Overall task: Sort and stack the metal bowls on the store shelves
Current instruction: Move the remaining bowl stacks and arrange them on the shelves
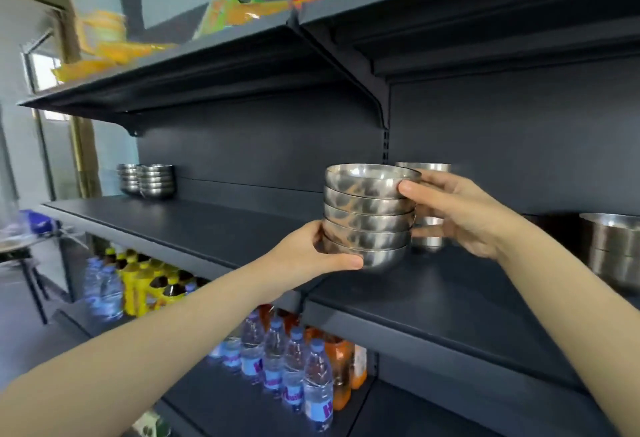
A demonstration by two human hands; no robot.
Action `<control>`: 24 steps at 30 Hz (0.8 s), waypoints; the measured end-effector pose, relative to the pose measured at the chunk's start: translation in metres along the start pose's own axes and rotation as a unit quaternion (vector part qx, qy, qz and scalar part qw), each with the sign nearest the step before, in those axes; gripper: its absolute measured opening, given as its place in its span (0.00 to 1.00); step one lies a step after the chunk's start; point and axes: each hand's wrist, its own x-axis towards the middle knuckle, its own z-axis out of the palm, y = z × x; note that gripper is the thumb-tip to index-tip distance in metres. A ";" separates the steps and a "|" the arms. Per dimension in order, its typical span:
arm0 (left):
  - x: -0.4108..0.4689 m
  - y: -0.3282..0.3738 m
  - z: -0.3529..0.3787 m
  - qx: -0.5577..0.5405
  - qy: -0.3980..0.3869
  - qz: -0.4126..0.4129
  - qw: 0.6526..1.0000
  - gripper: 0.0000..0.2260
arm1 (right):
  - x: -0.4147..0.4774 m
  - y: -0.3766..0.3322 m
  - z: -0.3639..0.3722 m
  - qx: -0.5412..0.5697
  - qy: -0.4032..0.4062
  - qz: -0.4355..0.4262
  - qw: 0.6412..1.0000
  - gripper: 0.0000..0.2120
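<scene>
A person steadies a nested stack of five round, shiny steel bowls (369, 218) over the dark grey middle shelf (207, 228) of a store rack. The left hand (322, 251) cups the lowest bowls from the left, its thumb curled under the base. The right hand (457, 211) grips the opposite side higher up, its thumb pressed against the top bowl's wall just below the rim.

Whether the stack rests on the shelf or hangs just above it cannot be told.

Moving it well probably means keeping the stack upright and the rims level, with most of the weight on the lower hand. It should land flat before either grip loosens, since smooth steel slides easily.

A second stack of steel vessels (426, 168) stands just behind the right hand. Two short stacks of smaller steel bowls (147, 180) sit well apart at the shelf's far left, a likely destination for matching sizes.
</scene>
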 end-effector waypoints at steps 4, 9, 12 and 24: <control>-0.046 -0.030 -0.092 0.017 0.035 -0.003 0.999 0.31 | 0.024 -0.008 0.100 0.018 -0.045 -0.008 0.999 0.17; -0.107 -0.069 -0.198 0.043 0.081 -0.024 0.996 0.32 | 0.051 -0.009 0.223 0.036 -0.082 -0.018 0.996 0.15; -0.132 -0.089 -0.253 0.051 0.104 -0.032 0.993 0.29 | 0.072 -0.009 0.287 0.045 -0.099 -0.022 0.994 0.16; -0.094 -0.179 -0.395 0.046 0.137 -0.045 0.988 0.20 | 0.204 0.018 0.415 0.029 -0.153 -0.027 0.987 0.19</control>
